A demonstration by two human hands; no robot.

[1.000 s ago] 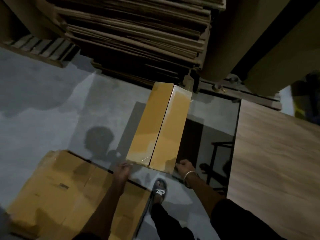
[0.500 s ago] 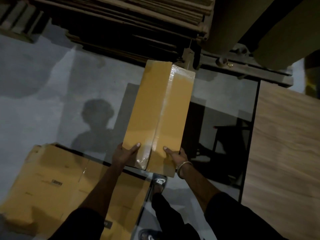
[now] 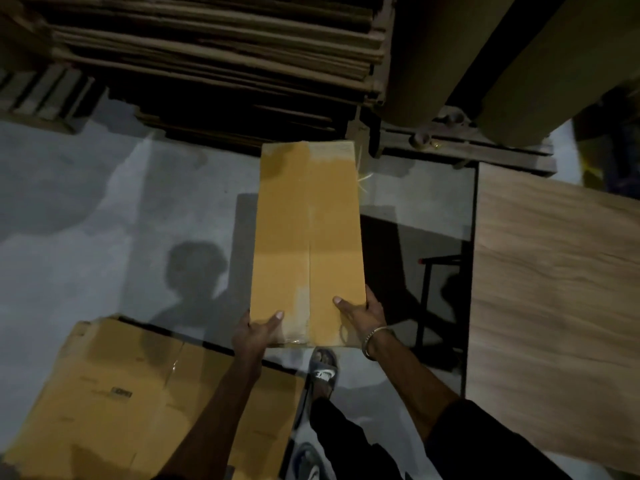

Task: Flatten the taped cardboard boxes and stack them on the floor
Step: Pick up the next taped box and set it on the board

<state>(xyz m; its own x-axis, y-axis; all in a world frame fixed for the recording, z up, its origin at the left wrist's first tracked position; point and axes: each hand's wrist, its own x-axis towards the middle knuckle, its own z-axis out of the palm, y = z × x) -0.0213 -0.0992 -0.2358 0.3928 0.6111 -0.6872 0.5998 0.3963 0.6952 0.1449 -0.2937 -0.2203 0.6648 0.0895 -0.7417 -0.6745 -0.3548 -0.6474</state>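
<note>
Box [image 3: 308,244] | both hands' fingers grip near end | undersides hidden

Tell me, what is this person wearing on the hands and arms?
Both hands are bare, with no gloves. The right hand has a thin metal bangle round the wrist. Both forearms are uncovered; a dark sleeve starts higher up the right arm. The left hand has nothing on its wrist, and any sleeve on that arm is hard to make out in the dim light.

box [image 3: 306,237]: long tan, taped seam up, held above floor | flattened boxes [image 3: 114,400]: on floor, lower left
</note>
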